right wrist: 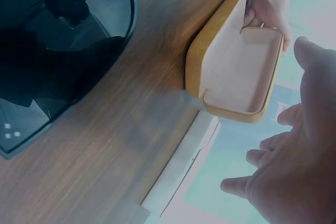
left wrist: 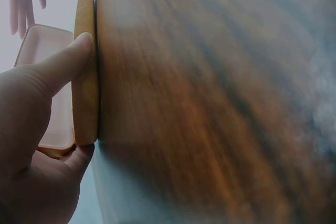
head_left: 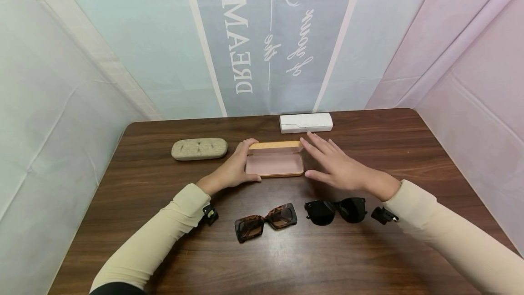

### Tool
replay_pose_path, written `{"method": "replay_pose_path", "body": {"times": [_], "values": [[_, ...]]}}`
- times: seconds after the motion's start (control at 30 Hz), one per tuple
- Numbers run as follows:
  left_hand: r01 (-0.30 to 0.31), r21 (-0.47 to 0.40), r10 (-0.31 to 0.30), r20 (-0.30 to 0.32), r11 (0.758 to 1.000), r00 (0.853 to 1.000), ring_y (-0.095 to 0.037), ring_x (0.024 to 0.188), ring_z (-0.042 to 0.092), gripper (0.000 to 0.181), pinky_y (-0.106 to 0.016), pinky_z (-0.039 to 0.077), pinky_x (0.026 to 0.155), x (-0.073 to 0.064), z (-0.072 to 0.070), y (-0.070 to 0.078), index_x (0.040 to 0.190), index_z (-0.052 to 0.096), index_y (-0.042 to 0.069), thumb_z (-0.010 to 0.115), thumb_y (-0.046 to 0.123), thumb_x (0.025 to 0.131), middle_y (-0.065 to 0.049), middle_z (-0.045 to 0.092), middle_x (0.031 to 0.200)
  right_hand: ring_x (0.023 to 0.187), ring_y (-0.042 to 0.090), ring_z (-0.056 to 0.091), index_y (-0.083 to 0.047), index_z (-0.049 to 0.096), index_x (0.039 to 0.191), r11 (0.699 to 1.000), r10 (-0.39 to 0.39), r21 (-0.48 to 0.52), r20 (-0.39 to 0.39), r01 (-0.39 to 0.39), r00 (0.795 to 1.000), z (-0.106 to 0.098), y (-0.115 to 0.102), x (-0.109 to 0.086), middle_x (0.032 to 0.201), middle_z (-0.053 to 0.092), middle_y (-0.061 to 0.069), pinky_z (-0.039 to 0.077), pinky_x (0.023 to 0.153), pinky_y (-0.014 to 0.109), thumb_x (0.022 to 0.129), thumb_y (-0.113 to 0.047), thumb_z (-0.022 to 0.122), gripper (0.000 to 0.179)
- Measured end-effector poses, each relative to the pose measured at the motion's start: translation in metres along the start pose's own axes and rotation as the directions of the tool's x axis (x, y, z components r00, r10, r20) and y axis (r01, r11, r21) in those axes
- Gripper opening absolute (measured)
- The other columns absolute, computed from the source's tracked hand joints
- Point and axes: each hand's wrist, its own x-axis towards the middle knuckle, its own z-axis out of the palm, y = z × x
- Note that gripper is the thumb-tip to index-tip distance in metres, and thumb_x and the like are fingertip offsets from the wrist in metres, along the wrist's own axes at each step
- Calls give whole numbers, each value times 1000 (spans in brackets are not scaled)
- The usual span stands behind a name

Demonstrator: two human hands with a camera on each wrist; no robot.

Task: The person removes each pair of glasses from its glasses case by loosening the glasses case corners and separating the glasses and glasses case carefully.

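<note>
A yellow glasses case (head_left: pixel 274 165) with a pale pink lining lies with its lid raised in the middle of the table. My left hand (head_left: pixel 232 168) grips its left end, the thumb (left wrist: pixel 79 48) on the yellow outer wall in the left wrist view. At the case's other end my right hand (head_left: pixel 343 167) hovers with its fingers spread and nothing in them. The right wrist view shows that hand (right wrist: pixel 299 166) apart from the case. Nearer the front lie tortoiseshell sunglasses (head_left: pixel 250 228) and, to their right, black sunglasses (head_left: pixel 353 210).
A beige fabric-covered glasses case (head_left: pixel 199 149) lies closed at the left. Behind the yellow case is a white glasses case (head_left: pixel 306 123), also closed, near the back edge of the wooden table (head_left: pixel 135 167). A printed cloth backdrop (head_left: pixel 163 49) hangs beyond.
</note>
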Motion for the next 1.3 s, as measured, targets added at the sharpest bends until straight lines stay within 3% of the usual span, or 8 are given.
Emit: {"method": "replay_pose_path", "body": {"times": [0.33, 0.6, 0.8, 1.07, 1.17, 1.3], "values": [[7, -8, -7, 0, 1000, 1000, -32, 132, 46, 102, -48, 44, 105, 0, 0, -1, 156, 20, 9, 88, 27, 82, -18, 28, 154, 152, 41, 18, 0, 16, 162, 996, 4, 90, -12, -3, 1000, 2, 1, 19, 166, 20, 22, 18, 119, 60, 105, -37, 57, 79], [-6, 2, 6, 2, 1000, 1000, -33, 134, 44, 102, -48, 43, 106, -1, 1, 1, 155, 19, 7, 88, 26, 82, -20, 26, 155, 152, 39, 19, 0, 17, 162, 975, 73, 209, 46, -81, 996, 6, 2, 31, 166, 20, 21, 21, 119, 57, 108, -43, 48, 75], [-13, 4, 13, 0, 1000, 1000, -34, 136, 43, 102, -49, 42, 108, -2, 0, 2, 155, 19, 6, 88, 24, 82, -21, 25, 157, 145, 41, 34, 3, 24, 159, 945, 130, 299, 26, -132, 991, 10, 4, 40, 160, 30, 25, 30, 114, 58, 110, -41, 44, 69], [-15, 6, 15, 4, 1000, 1000, -33, 137, 42, 101, -49, 41, 108, -1, 1, 0, 155, 19, 6, 87, 25, 83, -20, 26, 157, 134, 40, 50, 2, 35, 155, 891, 266, 376, 18, -253, 964, 17, 4, 50, 146, 51, 26, 41, 106, 57, 110, -47, 37, 66], [-13, 3, 13, 4, 1000, 1000, -33, 137, 42, 101, -48, 41, 108, -1, 1, -1, 155, 20, 6, 87, 26, 83, -20, 26, 157, 127, 41, 55, 0, 37, 153, 843, 318, 437, 65, -314, 946, 19, 3, 53, 142, 52, 26, 47, 100, 54, 110, -50, 35, 66], [-10, 2, 10, 5, 1000, 1000, -33, 137, 42, 100, -49, 41, 108, -2, 1, -1, 155, 20, 6, 87, 26, 83, -20, 25, 157, 128, 41, 53, -1, 38, 151, 753, 369, 541, 125, -375, 921, 20, 0, 58, 145, 47, 28, 53, 94, 50, 111, -49, 33, 63]]}}
